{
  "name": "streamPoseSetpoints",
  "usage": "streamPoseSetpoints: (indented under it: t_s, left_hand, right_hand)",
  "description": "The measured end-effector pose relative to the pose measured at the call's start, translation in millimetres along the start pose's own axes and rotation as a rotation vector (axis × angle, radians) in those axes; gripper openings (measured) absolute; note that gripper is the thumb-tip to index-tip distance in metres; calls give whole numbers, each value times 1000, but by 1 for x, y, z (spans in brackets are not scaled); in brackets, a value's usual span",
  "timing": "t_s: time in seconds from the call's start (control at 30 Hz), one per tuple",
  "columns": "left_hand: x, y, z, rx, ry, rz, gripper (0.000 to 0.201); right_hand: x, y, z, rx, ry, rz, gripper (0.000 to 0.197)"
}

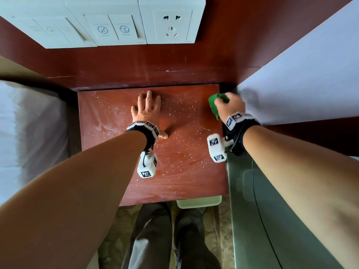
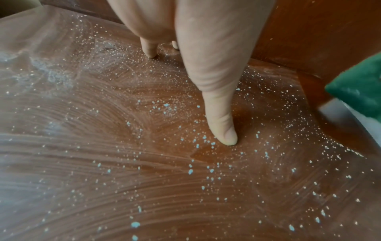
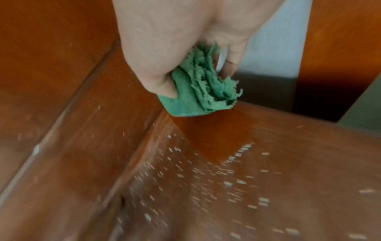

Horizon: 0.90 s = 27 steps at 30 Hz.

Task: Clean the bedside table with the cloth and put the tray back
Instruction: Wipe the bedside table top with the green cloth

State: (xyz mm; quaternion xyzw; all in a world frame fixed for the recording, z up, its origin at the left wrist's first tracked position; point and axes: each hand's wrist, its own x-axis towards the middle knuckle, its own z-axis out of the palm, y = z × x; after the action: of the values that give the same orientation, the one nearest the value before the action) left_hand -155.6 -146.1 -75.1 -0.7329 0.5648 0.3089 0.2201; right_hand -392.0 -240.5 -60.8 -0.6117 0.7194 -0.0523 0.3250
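Note:
The reddish-brown bedside table (image 1: 120,171) is strewn with white crumbs and dusty wipe streaks (image 2: 103,146). My left hand (image 1: 148,111) lies flat on its middle, fingers spread and straight, thumb (image 2: 222,128) pressed to the wood. My right hand (image 1: 230,106) grips a bunched green cloth (image 1: 213,105) at the table's far right corner, and the cloth (image 3: 198,91) touches the surface by the back panel. A corner of the cloth (image 2: 358,88) shows in the left wrist view. A pale tray (image 1: 199,201) sits on the floor under the table's front edge, partly hidden.
A wooden back panel (image 1: 155,61) carries white switch plates (image 1: 108,26) and a socket (image 1: 172,24). White bedding (image 1: 29,123) lies to the left and a white bed (image 1: 303,74) to the right. A grey-green surface (image 1: 252,200) borders the table's right side. My legs (image 1: 165,239) stand in front.

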Motion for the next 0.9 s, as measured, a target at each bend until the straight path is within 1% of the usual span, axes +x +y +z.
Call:
streamPoseSetpoints:
  t_s: [0.07, 0.2, 0.3, 0.4, 0.6, 0.63, 0.73, 0.83, 0.9]
  left_hand:
    - [-1, 0, 1, -11, 3, 4, 149]
    - [1, -1, 1, -3, 0, 3, 149]
    - [1, 0, 1, -1, 1, 9, 150]
    - [1, -1, 2, -13, 4, 5, 149]
    - [2, -1, 3, -14, 4, 5, 149]
    - [3, -2, 3, -12, 5, 4, 150]
    - [4, -2, 5, 2, 13, 0, 151]
    - [4, -2, 5, -5, 18, -2, 150]
    - [3, -2, 5, -9, 20, -2, 150]
  right_hand:
    - [13, -9, -1, 10, 102, 62, 29]
    - [35, -25, 6, 11, 189, 159, 30]
    - [43, -32, 12, -43, 168, 175, 24]
    - [44, -37, 22, -124, 114, 184, 32]
    - [34, -44, 30, -118, 97, 165, 33]
    - [32, -44, 32, -153, 111, 144, 31]
    - [27, -39, 41, -217, 144, 13, 26]
    - [24, -32, 46, -175, 104, -136, 37]
    - [23, -27, 47, -99, 64, -276, 43]
